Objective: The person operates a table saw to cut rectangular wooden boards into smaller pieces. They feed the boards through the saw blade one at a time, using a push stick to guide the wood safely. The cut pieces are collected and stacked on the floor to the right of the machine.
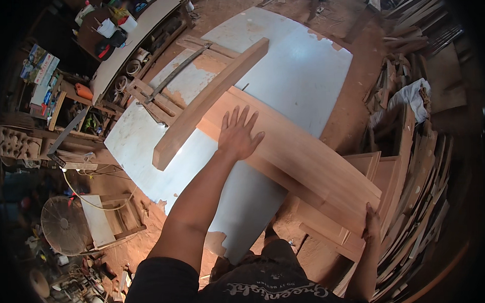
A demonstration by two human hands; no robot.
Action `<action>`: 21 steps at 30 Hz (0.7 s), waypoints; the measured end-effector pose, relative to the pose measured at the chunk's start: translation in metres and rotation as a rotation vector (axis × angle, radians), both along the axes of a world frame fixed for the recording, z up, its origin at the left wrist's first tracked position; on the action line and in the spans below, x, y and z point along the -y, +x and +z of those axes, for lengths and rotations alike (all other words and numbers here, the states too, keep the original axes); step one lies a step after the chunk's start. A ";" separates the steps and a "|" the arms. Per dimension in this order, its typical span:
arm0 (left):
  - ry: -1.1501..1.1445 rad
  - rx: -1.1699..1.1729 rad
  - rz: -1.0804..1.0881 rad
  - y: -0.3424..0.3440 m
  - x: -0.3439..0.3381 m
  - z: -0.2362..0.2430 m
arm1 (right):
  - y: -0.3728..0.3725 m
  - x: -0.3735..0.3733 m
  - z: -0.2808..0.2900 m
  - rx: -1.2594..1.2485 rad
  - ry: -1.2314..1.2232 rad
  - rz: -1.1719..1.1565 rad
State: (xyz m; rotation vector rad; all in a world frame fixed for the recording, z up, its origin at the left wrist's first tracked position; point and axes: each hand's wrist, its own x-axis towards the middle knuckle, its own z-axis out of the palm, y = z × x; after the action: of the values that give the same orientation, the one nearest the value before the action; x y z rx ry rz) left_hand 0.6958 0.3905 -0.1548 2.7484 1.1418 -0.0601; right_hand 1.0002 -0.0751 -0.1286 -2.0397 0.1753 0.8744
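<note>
A long, wide wooden board (306, 154) lies slantwise across the white-topped table (309, 63), its near right end jutting past the table edge. My left hand (239, 136) rests flat on the board's left part, fingers spread. At the jutting end, my right hand (371, 223) grips the board's edge, its fingers partly hidden. Against the board's far end, a thick wooden beam (211, 102) lies across the table. Beyond the beam sits a bow-shaped wooden frame saw (175, 73), or a similar frame with a long dark strip.
Panelled wooden pieces (331, 231) stand below the board at right. Stacked planks (420, 198) line the right side, with a white cloth (409, 95) on them. A cluttered bench (134, 46) stands far left. A round fan (65, 224) is on the left floor.
</note>
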 end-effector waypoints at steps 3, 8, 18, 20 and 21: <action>-0.023 -0.011 -0.003 0.027 -0.013 -0.002 | 0.029 -0.004 -0.015 -0.004 0.022 -0.032; 0.001 0.000 0.015 0.058 -0.036 -0.019 | 0.058 -0.043 -0.015 0.023 -0.016 -0.031; -0.015 0.015 -0.012 0.126 -0.022 -0.029 | 0.152 0.007 -0.058 -0.216 0.319 0.005; -0.055 0.008 -0.014 0.097 0.026 0.005 | 0.113 0.034 -0.046 -0.032 0.230 -0.095; -0.037 0.067 0.002 0.073 0.049 0.015 | 0.080 0.031 -0.030 0.137 0.211 -0.122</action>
State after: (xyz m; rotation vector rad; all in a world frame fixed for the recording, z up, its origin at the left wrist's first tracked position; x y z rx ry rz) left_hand 0.7687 0.3415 -0.1394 2.6957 1.1153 0.0113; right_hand 1.0803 -0.1057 -0.1589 -1.8637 0.1245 0.6468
